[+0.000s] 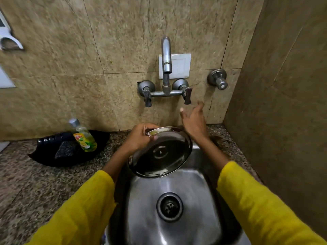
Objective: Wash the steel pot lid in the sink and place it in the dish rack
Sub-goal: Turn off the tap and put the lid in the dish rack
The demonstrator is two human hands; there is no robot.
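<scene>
Steel on steel: the lid [160,152] hangs tilted over the far end of the sink [198,188], underside toward the camera, far rim pinched in the left hand [139,137]. Thumb and fingers clamp that edge, and my read is the tilt keeps the lid over the basin, so water would run off into it. No water runs from the spout [166,55] yet, so washing looks not yet begun.

Right hand [193,121] is up and empty, fingers spread, just below the right tap handle [188,95] and not touching it. Probably it is going for that handle to start the flow.

Around them: a soap bottle [85,137] leans in a black tray [44,151] on the counter [35,183] to the left, with a dark scrub pad [66,149] beside it, near the left arm. A separate valve [218,80] sits on the wall to the right. Drain [169,206] lies open below. Nothing blocks the reach to the tap. No dish rack in view.
</scene>
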